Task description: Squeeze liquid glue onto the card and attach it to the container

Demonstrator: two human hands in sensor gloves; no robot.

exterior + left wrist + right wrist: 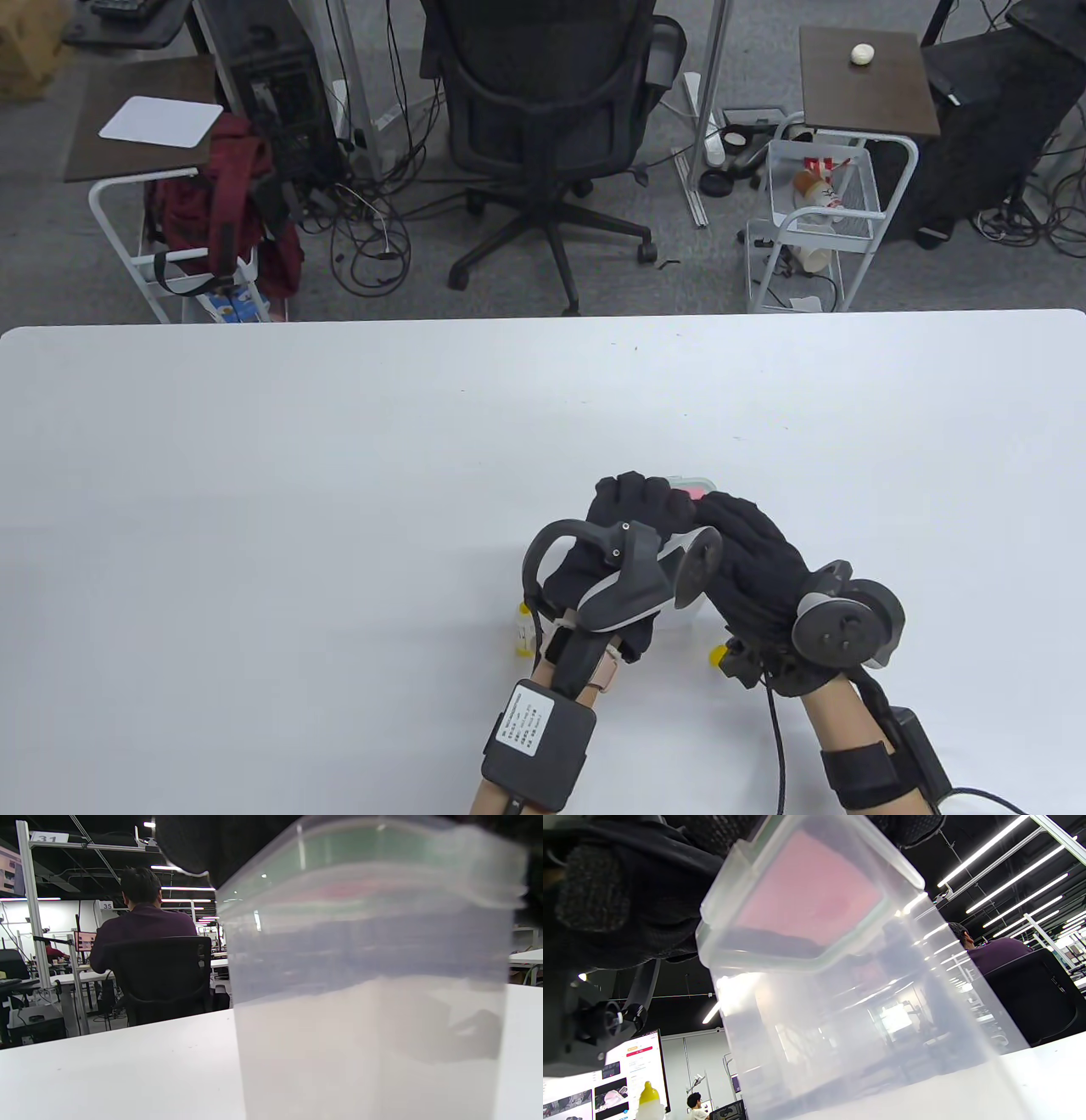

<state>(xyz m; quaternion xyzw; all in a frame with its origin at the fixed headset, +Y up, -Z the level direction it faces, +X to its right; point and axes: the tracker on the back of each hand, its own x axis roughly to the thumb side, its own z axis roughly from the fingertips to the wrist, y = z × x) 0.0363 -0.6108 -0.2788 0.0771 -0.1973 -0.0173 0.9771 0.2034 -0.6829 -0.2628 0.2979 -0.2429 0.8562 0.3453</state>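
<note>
Near the table's (pixel 254 475) front edge, the pink card (pixel 810 895) was pressed onto the clear container's (pixel 840 1005) top by both hands' fingers (pixel 645 501), where uneven pressure could let it slide on wet glue.

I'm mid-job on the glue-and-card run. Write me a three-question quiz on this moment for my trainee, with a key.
1. True or false: the pink card lies on top of the clear container.
2. Multiple choice: the yellow-tipped glue bottle is
A. held in the right hand
B. standing on the table beside the left hand
C. inside the container
3. Fill in: both hands press down on the container's ____.

Key
1. True: the right wrist view shows pink through the clear top.
2. B: both hands are on the container.
3. top, where the card sits.
</note>
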